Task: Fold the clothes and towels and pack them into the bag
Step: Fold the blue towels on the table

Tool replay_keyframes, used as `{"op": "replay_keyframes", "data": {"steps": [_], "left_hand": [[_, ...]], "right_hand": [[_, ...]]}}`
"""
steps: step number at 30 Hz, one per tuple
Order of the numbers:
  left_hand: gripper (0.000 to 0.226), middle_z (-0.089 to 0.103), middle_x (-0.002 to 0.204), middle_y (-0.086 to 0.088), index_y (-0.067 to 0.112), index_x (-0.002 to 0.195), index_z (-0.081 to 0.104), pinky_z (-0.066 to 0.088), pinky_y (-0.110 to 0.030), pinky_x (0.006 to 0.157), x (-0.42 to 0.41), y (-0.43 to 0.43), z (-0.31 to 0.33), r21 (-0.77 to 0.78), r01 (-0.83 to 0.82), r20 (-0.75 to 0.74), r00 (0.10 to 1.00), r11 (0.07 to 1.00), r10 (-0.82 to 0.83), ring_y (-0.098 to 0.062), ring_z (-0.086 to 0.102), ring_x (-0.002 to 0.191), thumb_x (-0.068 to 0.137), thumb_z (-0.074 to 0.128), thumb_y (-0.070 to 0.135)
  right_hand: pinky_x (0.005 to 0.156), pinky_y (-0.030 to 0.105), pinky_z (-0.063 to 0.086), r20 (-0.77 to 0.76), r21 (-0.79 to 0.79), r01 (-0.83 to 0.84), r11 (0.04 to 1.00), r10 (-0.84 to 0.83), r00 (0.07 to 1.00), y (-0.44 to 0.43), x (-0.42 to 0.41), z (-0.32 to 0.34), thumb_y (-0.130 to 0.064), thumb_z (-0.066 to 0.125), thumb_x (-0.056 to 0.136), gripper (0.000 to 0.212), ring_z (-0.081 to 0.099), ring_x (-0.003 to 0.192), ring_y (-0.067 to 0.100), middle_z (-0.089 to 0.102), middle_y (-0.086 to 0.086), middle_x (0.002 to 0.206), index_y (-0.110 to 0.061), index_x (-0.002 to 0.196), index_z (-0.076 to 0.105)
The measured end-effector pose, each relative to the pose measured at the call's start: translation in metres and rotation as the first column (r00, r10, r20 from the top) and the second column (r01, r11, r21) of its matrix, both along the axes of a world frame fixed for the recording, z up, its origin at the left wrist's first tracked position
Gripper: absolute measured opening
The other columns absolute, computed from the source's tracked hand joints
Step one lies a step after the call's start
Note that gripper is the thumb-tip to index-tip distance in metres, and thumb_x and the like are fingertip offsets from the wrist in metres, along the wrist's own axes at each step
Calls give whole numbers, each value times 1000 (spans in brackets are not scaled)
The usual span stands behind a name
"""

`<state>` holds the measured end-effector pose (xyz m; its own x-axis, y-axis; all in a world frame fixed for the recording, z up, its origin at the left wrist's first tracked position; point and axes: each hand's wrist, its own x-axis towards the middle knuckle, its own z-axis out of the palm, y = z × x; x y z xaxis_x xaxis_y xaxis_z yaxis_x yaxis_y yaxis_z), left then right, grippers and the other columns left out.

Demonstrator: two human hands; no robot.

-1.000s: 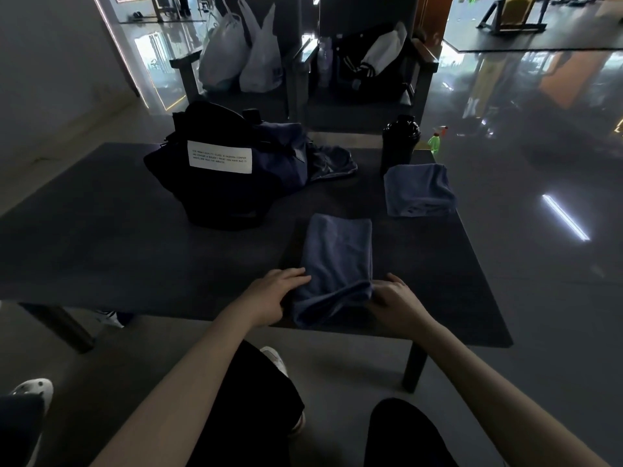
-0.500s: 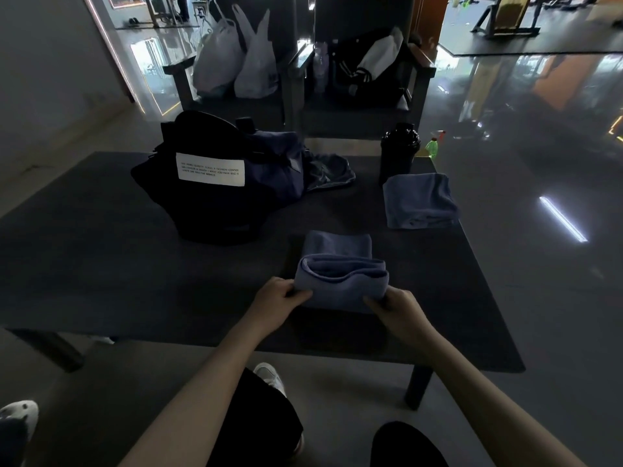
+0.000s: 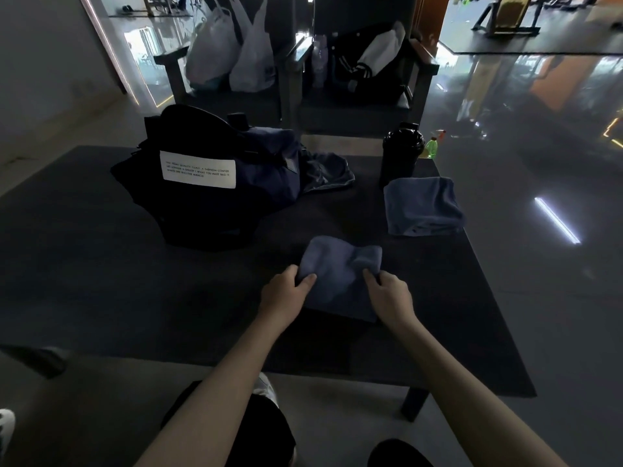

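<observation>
You are pinching the blue towel [image 3: 340, 278] between both hands, your left hand [image 3: 286, 294] curling round its left edge with the thumb on top and your right hand [image 3: 391, 298] closing on its right edge, while it is resting on the dark table [image 3: 101, 281]. Beyond your right hand a second folded towel [image 3: 421, 205] is lying well apart, a black bottle [image 3: 401, 153] standing just behind it. Beyond your left hand the black bag [image 3: 202, 210] is sitting, dark blue clothing [image 3: 323, 173] lying against its right side.

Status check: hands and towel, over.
Both grip the blue towel: left hand, right hand. Towel folded on table, not bagged. Nothing between it and the black bag.
</observation>
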<state>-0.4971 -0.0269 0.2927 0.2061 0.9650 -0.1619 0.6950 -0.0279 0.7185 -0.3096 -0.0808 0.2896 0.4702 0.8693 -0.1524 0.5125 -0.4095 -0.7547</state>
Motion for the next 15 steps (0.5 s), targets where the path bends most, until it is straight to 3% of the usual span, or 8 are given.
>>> {"op": "replay_keyframes", "data": {"steps": [3,7,10,12,15], "left_hand": [[30,59,78,0,19,83,49,49,-43,80,8,-2,2,52,-31,-100,994,998,36,-20,60,76,97,42,45],[28,55,73,3,21,80,45,48,-41,81,13,-1,5,74,-50,-185,981,996,63,-18,59,72,99,40,42],[24,55,75,3,18,89,49,45,-38,80,15,-5,8,114,-73,-231,968,991,98,-14,56,70,99,40,38],[23,58,89,2,15,110,49,43,-36,84,16,-8,9,198,-77,-270,954,977,130,-16,58,83,98,43,35],[47,42,141,1,23,142,34,35,-37,98,18,-6,3,448,128,-394,917,885,67,-19,43,126,97,45,30]], "right_hand": [[52,27,33,40,2,26,1000,-26,999,4,-1,1,-38,44,98,36,53,66,15,58,1,74,-15,72,51],[59,31,39,81,6,40,999,-41,996,11,-3,2,-41,42,98,38,60,78,25,63,7,84,-10,83,57],[64,34,46,138,26,37,999,-41,990,12,-5,3,-41,38,99,41,62,82,29,66,12,90,-8,92,60],[67,34,43,195,-15,54,998,-50,980,14,-6,6,-38,38,100,36,61,90,33,65,15,100,-7,102,57],[69,33,37,410,-47,55,997,-31,912,14,-8,12,-30,46,97,33,58,105,36,56,17,118,-7,121,45]]}}
